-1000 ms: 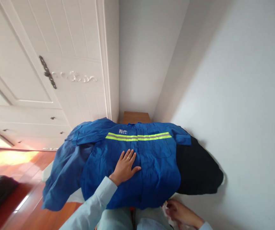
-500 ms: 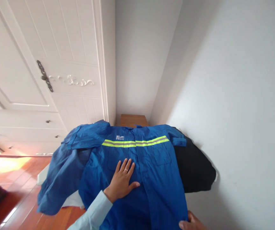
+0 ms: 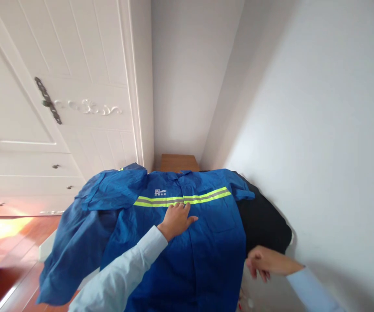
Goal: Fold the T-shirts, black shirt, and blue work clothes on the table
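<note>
A blue jacket with a yellow-green and grey reflective stripe lies spread out, front up, a white logo on its chest. My left hand rests on the middle of the chest at the stripe, its fingers bent and the thumb out to the side. Just off the jacket's right edge is my right hand, fingers loosely curled and partly apart, with nothing visible in it. Black cloth shows from under the jacket on the right, and another blue garment hangs down on the left.
A white wardrobe with dark handles stands at the left. Behind the jacket is a brown wooden surface in the corner. The pale wall is close on the right. Reddish wooden floor shows at lower left.
My left hand has slid up the jacket to the stripe, its fingers now bent. My right hand has let go of the jacket's edge and moved up beside it. The view has shifted slightly.
</note>
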{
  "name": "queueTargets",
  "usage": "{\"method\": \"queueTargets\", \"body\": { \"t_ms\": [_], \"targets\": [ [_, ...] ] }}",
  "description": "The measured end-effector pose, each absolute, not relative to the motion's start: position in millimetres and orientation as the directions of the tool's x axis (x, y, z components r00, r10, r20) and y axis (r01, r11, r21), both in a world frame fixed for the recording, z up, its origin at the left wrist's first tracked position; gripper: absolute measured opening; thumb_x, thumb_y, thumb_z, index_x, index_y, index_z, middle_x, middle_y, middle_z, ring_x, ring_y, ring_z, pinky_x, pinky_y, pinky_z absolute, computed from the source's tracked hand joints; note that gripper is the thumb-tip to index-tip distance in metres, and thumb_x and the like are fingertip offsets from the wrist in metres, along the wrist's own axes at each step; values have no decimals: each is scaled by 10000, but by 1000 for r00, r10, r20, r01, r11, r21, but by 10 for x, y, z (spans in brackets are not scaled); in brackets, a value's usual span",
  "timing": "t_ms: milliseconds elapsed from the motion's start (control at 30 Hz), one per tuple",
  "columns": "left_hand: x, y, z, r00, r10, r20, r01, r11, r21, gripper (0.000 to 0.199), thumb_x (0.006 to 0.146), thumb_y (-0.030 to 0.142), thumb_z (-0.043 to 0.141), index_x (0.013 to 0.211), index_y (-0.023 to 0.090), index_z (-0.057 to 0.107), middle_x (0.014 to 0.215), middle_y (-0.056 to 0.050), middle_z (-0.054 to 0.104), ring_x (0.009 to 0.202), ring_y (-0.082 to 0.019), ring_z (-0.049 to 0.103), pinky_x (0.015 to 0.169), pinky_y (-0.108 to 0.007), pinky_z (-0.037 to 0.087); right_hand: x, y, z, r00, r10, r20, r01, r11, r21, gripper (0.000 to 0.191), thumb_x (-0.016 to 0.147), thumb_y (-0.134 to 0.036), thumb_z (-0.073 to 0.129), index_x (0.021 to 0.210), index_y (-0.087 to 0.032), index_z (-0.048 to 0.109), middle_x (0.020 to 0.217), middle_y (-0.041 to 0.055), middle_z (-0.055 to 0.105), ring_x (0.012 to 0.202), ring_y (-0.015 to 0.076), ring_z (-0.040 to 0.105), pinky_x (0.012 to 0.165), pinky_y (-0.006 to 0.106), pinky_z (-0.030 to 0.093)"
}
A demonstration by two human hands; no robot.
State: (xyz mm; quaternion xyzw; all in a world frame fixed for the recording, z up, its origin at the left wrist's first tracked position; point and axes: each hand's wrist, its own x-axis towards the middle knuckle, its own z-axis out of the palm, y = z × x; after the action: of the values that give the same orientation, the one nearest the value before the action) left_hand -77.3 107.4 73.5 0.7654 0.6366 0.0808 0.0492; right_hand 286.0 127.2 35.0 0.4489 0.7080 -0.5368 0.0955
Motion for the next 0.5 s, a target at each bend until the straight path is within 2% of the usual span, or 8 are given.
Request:
{"method": "queueTargets", "body": {
  "t_ms": [67,133,200,267,333,400,500],
  "targets": [
    [-747,1304,619,217,969,116,956,-236,177,670,990,571,464,1457,92,496,1439,-238,569,1396,-366,481,1097,-508,439,2926,1671,651,-560,722,-407,598,12,-801,575,774,-716,645,898,-159,717,895,100,733,632,145,652,525,234,488],
    [-732,1496,441,232,961,152,951,-257,170,710,988,581,463,1505,94,448,1558,-237,436,1496,-363,331,1171,-529,364,2964,2091,849,-345,908,-236,483,-44,-875,568,782,-661,699,1095,-189,679,1084,136,724,769,186,688,566,257,533],
    [-737,1631,228,220,959,177,954,-249,167,711,990,581,461,1520,107,440,1593,-223,381,1516,-356,281,1199,-540,327,2980,2505,921,-89,981,-175,347,-134,-928,478,773,-545,768,1100,-219,641,1170,135,696,897,205,694,647,270,573],
    [-766,1712,6,205,954,218,954,-245,173,673,996,569,455,1499,122,483,1583,-206,404,1506,-348,307,1212,-535,314,2986,2880,888,102,958,-267,228,-284,-931,336,799,-461,765,989,-224,621,1095,116,698,905,195,688,700,288,586],
    [-806,1757,-190,197,939,281,950,-254,182,643,997,571,444,1465,139,536,1558,-193,449,1491,-341,344,1219,-536,308,2986,3186,789,193,925,-326,212,-364,-907,258,827,-423,742,906,-219,605,948,93,700,810,184,672,657,301,576],
    [-840,1782,-330,198,920,338,945,-271,184,645,993,593,430,1446,152,561,1547,-185,469,1482,-340,365,1216,-547,313,2974,3401,663,219,909,-355,222,-401,-889,233,811,-376,760,848,-210,600,799,62,680,696,175,640,579,298,548],
    [-861,1794,-409,205,906,369,939,-289,187,663,986,617,420,1439,157,570,1542,-183,477,1478,-348,374,1209,-563,319,2929,3567,514,163,915,-370,219,-399,-891,251,705,-250,831,756,-202,590,599,0,608,535,145,556,454,243,451]
  ]
}}
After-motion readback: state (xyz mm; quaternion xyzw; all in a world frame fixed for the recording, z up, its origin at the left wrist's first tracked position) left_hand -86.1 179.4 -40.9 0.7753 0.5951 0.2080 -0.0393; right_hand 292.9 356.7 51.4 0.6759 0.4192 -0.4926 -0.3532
